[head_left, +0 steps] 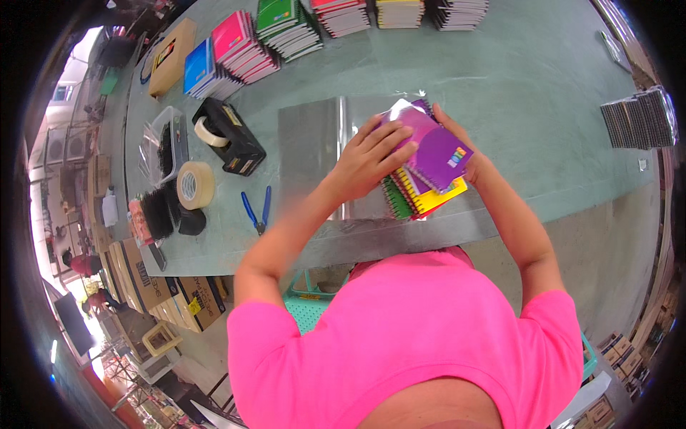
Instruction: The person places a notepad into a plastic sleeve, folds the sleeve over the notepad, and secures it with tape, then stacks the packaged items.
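Near the middle of the green table (500,93), on a clear plastic sheet (314,143): a small stack of spiral notebooks (425,168), purple on top, yellow, red and green fanned out beneath, none squared to the next. Pressed flat from above by the left hand (368,157), fingers spread wide over the purple cover. Gripped along the far right edge by the right hand (464,154), fingers curled round the stack, thumb hidden. Likely trouble: a slide of the lower books out toward the near edge, given the fan and the slick film underneath; a snag of wire spirals on the plastic, with a tear or a crease as the result; a shift of the whole sheet under the press, since nothing visible pins it. Left of the sheet, blue-handled pliers or cutters (256,211) lying close enough for an elbow to knock, then a black tape dispenser (229,136), a loose roll of tan tape (195,184) and a clear tub (163,143) of dark items. Along the far edge, rows of stacked notebooks (286,28) in pink, blue and green, well apart from the hands. At far right, a dark wrapped bundle (638,118). Below the near left table edge, cardboard boxes (153,286) on the floor.
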Demonstrator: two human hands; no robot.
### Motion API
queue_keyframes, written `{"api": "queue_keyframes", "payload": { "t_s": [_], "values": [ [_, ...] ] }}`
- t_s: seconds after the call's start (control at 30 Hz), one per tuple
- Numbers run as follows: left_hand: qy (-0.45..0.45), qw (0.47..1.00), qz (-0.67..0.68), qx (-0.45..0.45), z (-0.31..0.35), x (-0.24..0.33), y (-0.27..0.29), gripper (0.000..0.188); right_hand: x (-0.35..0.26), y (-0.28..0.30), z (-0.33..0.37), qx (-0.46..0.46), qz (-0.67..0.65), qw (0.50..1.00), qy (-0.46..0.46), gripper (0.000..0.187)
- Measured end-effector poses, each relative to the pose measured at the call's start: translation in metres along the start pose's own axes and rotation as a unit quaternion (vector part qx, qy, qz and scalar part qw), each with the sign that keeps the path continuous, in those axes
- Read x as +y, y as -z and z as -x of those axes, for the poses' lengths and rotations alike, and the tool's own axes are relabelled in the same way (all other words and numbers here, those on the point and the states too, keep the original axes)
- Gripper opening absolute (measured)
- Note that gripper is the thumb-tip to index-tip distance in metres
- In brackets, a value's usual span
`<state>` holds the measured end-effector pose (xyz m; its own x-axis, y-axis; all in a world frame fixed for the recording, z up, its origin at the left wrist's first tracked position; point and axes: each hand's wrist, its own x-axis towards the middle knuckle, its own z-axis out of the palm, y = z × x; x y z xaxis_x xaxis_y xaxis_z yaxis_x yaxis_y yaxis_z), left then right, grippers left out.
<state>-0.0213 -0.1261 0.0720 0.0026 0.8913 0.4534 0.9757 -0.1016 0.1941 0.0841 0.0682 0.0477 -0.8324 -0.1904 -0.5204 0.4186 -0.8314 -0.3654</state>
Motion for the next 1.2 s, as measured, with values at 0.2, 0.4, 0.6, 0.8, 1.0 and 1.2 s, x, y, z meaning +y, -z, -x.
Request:
{"api": "queue_keyframes", "payload": {
  "t_s": [0.2,0.4,0.6,0.8,1.0,1.2],
  "values": [
    [0.448,0.787,0.381,0.186,0.074,0.044,0.014,0.065,0.076,0.030,-0.030,0.204,0.731,0.564,0.326,0.077],
    [0.488,0.560,0.616,0.263,0.093,0.042,0.032,0.070,0.040,0.026,0.006,0.115,0.863,0.398,0.290,0.096],
    [0.368,0.730,0.532,0.221,0.075,0.019,0.032,0.103,0.065,-0.071,-0.003,0.038,0.546,0.764,0.343,0.124],
    [0.397,0.775,0.450,0.201,0.072,0.012,0.000,0.120,0.087,-0.057,-0.038,0.140,0.425,0.815,0.368,0.092],
    [0.382,0.763,0.450,0.263,0.075,0.007,-0.003,0.101,0.100,-0.062,-0.051,0.034,0.395,0.796,0.458,0.091],
    [0.380,0.839,0.333,0.202,0.096,0.001,0.002,0.079,0.103,-0.058,-0.070,0.067,0.443,0.772,0.451,0.090]
  ]
}}
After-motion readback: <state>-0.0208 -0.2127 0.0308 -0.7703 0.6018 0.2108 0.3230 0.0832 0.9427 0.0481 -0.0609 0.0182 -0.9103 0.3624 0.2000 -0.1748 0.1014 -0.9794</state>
